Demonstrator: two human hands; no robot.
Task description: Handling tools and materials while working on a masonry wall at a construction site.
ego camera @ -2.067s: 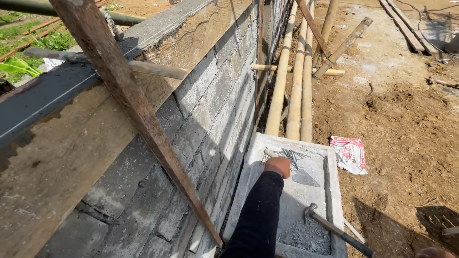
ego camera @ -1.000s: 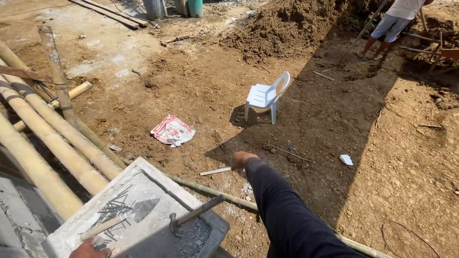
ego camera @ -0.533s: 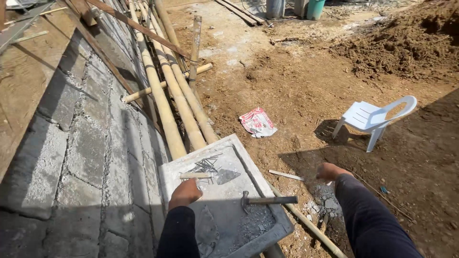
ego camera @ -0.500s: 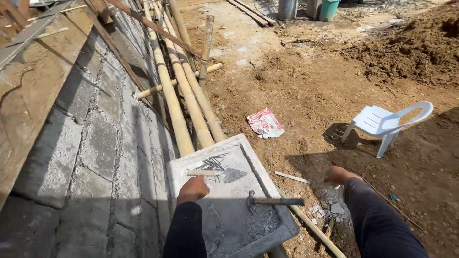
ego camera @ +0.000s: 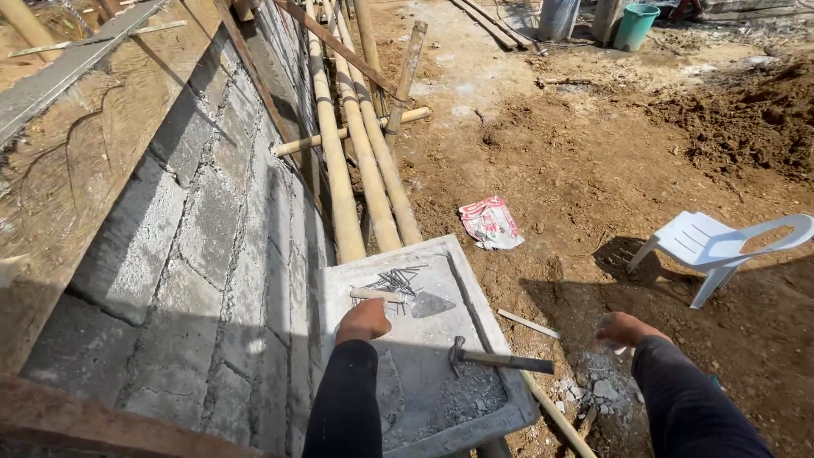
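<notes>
Our left hand (ego camera: 363, 321) was down over the tray (ego camera: 475, 280), knuckles up and fingers curled under, just short of the stick (ego camera: 377, 295) and the nails (ego camera: 394, 280) piled at the tray's far end. We could not tell whether those fingers pinched anything. Our right hand (ego camera: 623, 327) hung out over the dirt to the right of the tray, loosely spread and holding nothing. The hammer (ego camera: 496, 360) lay on the tray's near right part, its handle sticking out over the rim, apart from both hands.

By our reading, the step in hand was a reach for the nails, with no hammering begun. Lifting one would call for a fine pinch at the edge of the heap, since the nails lay tangled across each other. The hammer's handle pointed toward our right hand, an easy grasp.

The wall (ego camera: 212, 229) rose to our left, poles (ego camera: 339, 187) leaning along it.
</notes>
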